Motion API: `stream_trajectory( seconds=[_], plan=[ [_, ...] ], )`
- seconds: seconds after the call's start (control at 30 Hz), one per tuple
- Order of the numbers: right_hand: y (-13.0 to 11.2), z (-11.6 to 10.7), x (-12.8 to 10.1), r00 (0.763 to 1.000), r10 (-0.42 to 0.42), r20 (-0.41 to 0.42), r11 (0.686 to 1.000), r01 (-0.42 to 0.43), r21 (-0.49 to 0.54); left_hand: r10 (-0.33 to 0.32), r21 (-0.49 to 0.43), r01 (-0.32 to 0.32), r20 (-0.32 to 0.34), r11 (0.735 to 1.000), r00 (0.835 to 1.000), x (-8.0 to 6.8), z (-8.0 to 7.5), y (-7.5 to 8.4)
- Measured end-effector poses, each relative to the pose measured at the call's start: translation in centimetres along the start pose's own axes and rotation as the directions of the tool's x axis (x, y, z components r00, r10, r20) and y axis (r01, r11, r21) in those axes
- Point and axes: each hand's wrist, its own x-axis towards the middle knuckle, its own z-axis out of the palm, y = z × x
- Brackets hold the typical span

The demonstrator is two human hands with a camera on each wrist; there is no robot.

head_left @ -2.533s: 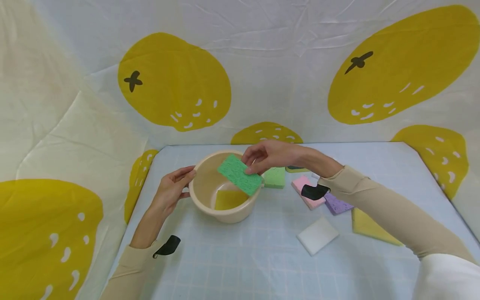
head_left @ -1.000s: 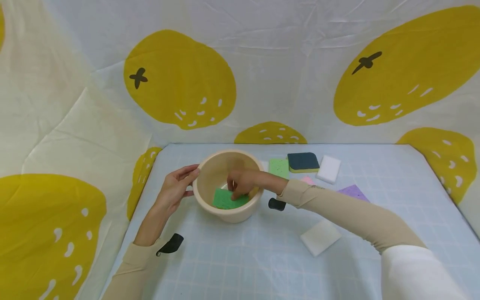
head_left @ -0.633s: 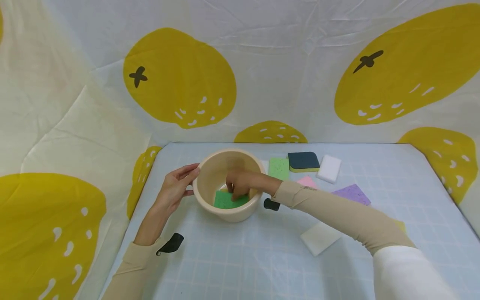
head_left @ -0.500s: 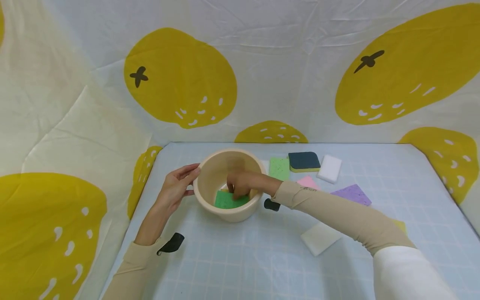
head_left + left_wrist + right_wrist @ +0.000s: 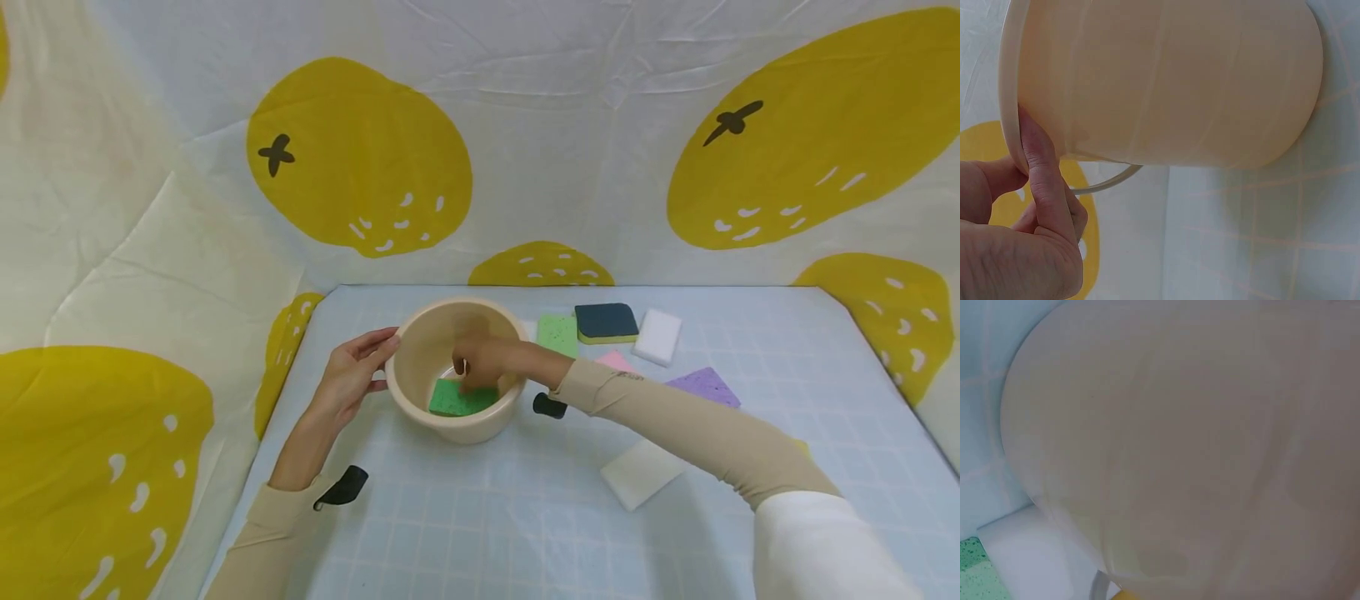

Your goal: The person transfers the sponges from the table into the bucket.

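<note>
- right hand point(image 5: 480, 363) reached down inside the beige bowl point(image 5: 420, 398) at the centre of the head view, fingers curled down onto the green sponge point(image 5: 453, 399) lying on the bowl's floor; whether they pinched it or only pressed it, i cannot tell.
- left hand point(image 5: 347, 379), left of centre in that view, held the bowl's rim, thumb over the edge and fingers against the outer wall.
- to do this well, i judged the left hand should brace the rim firmly so the bowl does not slide on the checked tablecloth point(image 5: 525, 517), while the right lays the sponge flat on the bottom.
- right of the bowl lay a light green sponge point(image 5: 557, 334), a dark-topped sponge point(image 5: 606, 322), a white sponge point(image 5: 657, 337), a pink sponge point(image 5: 617, 360), a purple sponge point(image 5: 703, 387) and a white pad point(image 5: 642, 472) lower down.
- left wrist view filled with the bowl's outer wall point(image 5: 1166, 81); at lower left the thumb point(image 5: 1044, 181) pressed on the rim, a contact the head view showed only small. it showed no sponge.
- right wrist view was mostly blurred bowl wall point(image 5: 1179, 444), with a speck of green at the lower left corner; no fingers appeared, so the head view alone placed that hand.
</note>
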Motion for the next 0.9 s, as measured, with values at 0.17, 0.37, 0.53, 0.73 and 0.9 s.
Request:
stream_trajectory(
  seconds=[0.17,0.37,0.53,0.73,0.9],
  plan=[
    [0.1,-0.9,-0.7,0.999,-0.031,-0.03,0.999,0.032,0.032,0.003,0.006,-0.003,0.002,1.0,1.0,0.0,0.0,0.1],
    [0.2,-1.8,-1.9,0.996,-0.082,-0.044,0.996,0.083,0.03,0.005,0.007,-0.005,0.006,1.0,1.0,0.0,0.1,0.1],
    [0.2,-2.4,-2.9,0.993,-0.089,-0.081,0.989,0.098,0.111,0.005,0.006,-0.005,0.008,1.0,1.0,0.0,0.1,-0.1],
    [0.8,-2.9,-4.5,0.983,-0.111,-0.144,0.978,0.134,0.162,0.0,0.003,0.0,0.006,1.0,1.0,0.0,0.2,-0.1],
    [1.3,-3.6,-5.7,0.974,-0.138,-0.181,0.966,0.172,0.192,0.0,0.001,0.0,0.006,1.0,1.0,-0.1,0.2,0.0]
  ],
)
